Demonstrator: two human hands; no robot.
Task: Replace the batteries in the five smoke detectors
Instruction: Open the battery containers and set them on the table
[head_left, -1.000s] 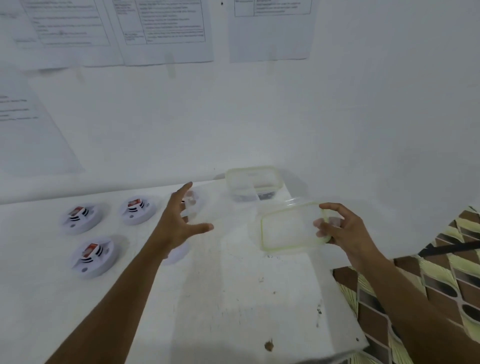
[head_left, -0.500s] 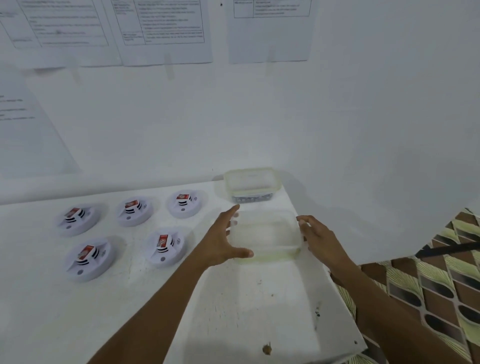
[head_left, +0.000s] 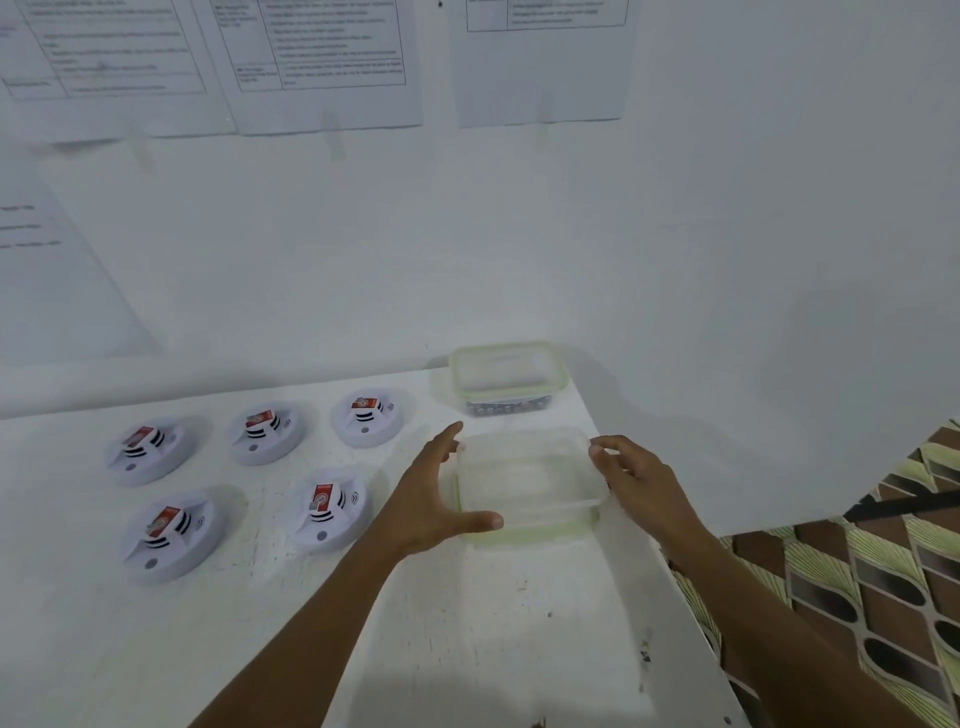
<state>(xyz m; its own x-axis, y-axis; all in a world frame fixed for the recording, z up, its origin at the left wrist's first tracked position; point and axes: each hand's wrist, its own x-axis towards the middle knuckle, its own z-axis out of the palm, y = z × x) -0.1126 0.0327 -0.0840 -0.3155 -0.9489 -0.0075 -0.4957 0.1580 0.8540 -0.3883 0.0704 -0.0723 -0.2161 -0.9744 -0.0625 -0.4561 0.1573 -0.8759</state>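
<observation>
Nearest, two bare forearms reach in over the white counter (head_left: 467, 649) and meet at an open clear container (head_left: 530, 478) that sits on it close to the right edge. The left grip (head_left: 441, 499) is wide: its fingers lie straight along the container's left wall and its thumb stretches across the near rim. The right grip (head_left: 641, 480) is narrow, with its fingers curled over the container's far right corner, holding it there. The container lies between the two grips. To the right of the right grip, past the counter edge, lies a brown-and-green patterned surface (head_left: 883, 597). To the left of the left grip stand the five smoke detectors, round and white, each with a red-labelled piece on top. Just beside the left wrist is the near-right detector (head_left: 328, 506), and farther left is the near-left detector (head_left: 166, 535). Beyond them is a row of three: the far-left detector (head_left: 148, 449), the middle detector (head_left: 265, 431) and the far-right detector (head_left: 369, 415), this last near the left fingertips. Beyond both grips, against the wall, stands a lidded box (head_left: 506, 374) with a green-edged lid and dark batteries (head_left: 506, 409) along its bottom. Above, printed sheets (head_left: 322, 52) hang on the white wall.
</observation>
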